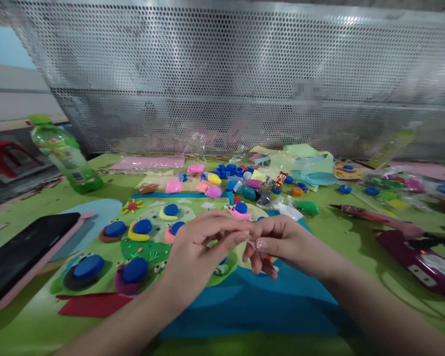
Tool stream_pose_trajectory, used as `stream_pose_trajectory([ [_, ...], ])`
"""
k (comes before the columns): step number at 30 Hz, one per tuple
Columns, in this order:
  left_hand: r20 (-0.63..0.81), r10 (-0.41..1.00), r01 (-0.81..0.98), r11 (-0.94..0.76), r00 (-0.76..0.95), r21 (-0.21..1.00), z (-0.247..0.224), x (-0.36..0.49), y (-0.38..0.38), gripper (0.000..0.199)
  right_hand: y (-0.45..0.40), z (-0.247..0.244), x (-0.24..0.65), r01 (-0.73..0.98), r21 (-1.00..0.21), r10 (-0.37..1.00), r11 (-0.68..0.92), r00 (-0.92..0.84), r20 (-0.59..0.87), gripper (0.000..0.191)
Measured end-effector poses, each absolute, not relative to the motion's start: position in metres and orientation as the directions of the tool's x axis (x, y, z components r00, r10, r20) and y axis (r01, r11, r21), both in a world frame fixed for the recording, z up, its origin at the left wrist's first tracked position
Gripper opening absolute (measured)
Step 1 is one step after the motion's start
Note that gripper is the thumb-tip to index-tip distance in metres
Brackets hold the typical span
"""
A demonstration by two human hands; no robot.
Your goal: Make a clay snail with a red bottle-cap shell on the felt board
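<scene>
Hands (195,247) together, green bottle (65,155), bagged clay (173,186)

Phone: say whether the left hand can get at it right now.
Probably yes: the phone lies uncovered, with only low snail figures between, though the left hand is busy against the right hand.

Between fingertips of left hand (198,247) and right hand (289,242): item too small and blurred to identify. Pink snail (176,228): partly hidden behind left hand. Black-faced phone (29,247), red stool (8,154): cut off at left edge. Purple device (421,264): cut off at right. Both forearms: cropped. Bottle (65,155) label: illegible. Patch on perforated panel (215,64): pixelated, unreadable.
</scene>
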State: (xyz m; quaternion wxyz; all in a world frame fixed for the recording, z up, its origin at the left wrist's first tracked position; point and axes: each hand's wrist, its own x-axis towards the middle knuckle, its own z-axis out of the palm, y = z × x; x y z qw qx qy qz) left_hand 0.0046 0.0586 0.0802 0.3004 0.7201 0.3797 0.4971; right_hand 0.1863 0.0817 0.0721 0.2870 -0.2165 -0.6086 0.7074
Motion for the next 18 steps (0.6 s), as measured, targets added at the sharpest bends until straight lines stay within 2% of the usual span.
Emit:
stream_pose_trajectory([
  [3,0.595,0.744,0.322,-0.668,0.305,0.671,0.0794,0.0028,0.057,0.021,0.081,0.0736,0.1858,-0.152,-0.984,0.661,-0.092,-0.749,0.054,0.014],
  [7,0.75,0.549,0.403,-0.822,0.369,0.403,0.0783,0.0028,0.0569,0.017,0.0818,0.0739,0.1849,-0.207,-0.976,0.656,-0.071,-0.747,0.11,0.014],
  [12,0.84,0.334,0.459,-0.881,0.428,0.116,0.0745,0.002,0.0555,0.011,0.0853,0.0697,0.1826,-0.307,-0.941,0.595,-0.145,-0.787,0.165,0.012],
  [16,0.854,0.292,0.533,-0.846,0.431,0.021,0.0707,-0.0012,0.0549,0.01,0.085,0.0705,0.1812,-0.3,-0.942,0.58,-0.151,-0.798,0.161,0.012],
  [17,0.859,0.319,0.562,-0.826,0.4,0.045,0.0709,-0.0016,0.0552,0.01,0.0841,0.0717,0.1811,-0.288,-0.945,0.578,-0.152,-0.802,0.151,0.013],
  [18,0.858,0.381,0.591,-0.798,0.343,0.119,0.0716,-0.0018,0.0558,0.01,0.0832,0.0732,0.1811,-0.276,-0.949,0.58,-0.154,-0.803,0.14,0.012],
])
